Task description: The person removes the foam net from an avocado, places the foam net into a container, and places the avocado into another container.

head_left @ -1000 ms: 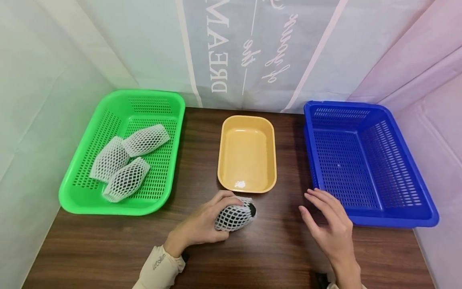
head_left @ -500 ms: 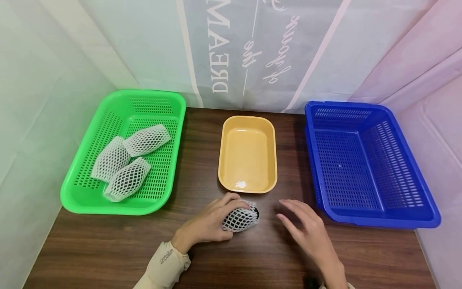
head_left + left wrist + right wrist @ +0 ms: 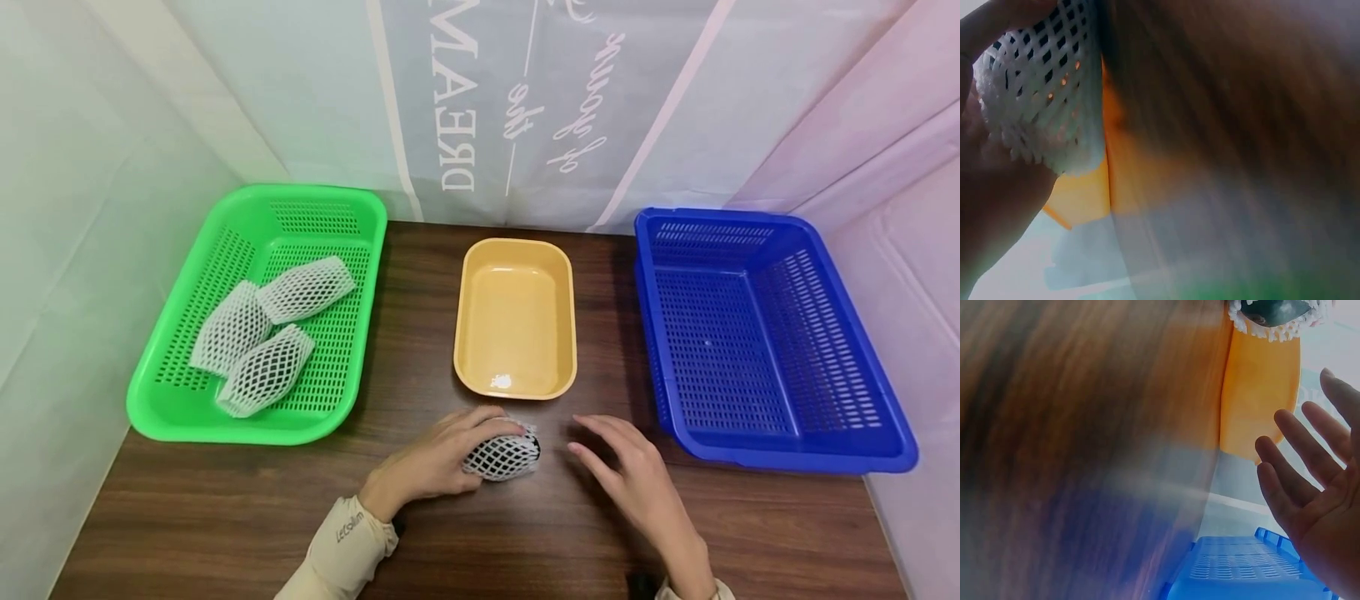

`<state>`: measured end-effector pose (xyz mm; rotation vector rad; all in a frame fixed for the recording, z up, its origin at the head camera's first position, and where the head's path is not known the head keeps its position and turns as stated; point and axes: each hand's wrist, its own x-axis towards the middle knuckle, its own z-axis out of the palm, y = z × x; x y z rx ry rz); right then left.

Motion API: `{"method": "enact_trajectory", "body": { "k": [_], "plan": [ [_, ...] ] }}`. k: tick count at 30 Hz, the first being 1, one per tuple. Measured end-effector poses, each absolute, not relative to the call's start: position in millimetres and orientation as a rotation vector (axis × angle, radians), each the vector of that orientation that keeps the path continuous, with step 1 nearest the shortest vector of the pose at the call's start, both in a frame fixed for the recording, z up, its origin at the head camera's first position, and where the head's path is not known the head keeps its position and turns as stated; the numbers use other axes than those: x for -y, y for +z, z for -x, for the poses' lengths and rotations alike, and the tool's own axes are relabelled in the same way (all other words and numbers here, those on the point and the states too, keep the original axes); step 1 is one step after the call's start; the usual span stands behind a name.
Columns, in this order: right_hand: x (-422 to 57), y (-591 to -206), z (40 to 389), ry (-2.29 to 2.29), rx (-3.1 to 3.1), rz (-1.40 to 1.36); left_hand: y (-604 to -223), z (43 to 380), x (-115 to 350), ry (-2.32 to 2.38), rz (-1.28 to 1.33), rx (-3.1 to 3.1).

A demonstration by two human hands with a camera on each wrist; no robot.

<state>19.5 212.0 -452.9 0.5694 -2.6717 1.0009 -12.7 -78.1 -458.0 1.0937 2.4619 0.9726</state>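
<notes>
Dark rounded item (image 3: pixel 501 457): white foam net sleeve round it, diamond mesh, ragged open end, glossy dark tip showing toward your right. It sits just on your side of the yellow tray (image 3: pixel 516 333), near its rim; can't tell if it touches the table (image 3: pixel 540 542). Your left hand (image 3: pixel 431 458) grips it, fingers over the top, thumb on the near side. Your right hand (image 3: pixel 637 479) holds nothing, fingers spread, just beside the tip, apart from it.
</notes>
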Motion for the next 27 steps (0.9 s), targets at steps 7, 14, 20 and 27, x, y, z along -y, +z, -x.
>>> {"method": "enact_trajectory", "body": {
  "k": [7,14,20,27],
  "plan": [
    [-212.7,-455.0,-18.5,0.968,2.672,-0.571,-454.6,13.2,86.0,1.009,-1.004,-2.468],
    [-212.7,-456.2,-19.5,0.946,2.704,-0.548,-454.2,11.0,96.2,0.981,-0.823,-2.53],
    [-207.7,-457.0,-19.3,0.963,2.721,-0.518,-454.6,12.6,100.2,0.917,-0.869,-2.6],
    [-201.2,-457.2,-18.8,1.005,2.78,-0.492,-454.9,13.9,101.7,0.91,-0.864,-2.659]
  ]
}}
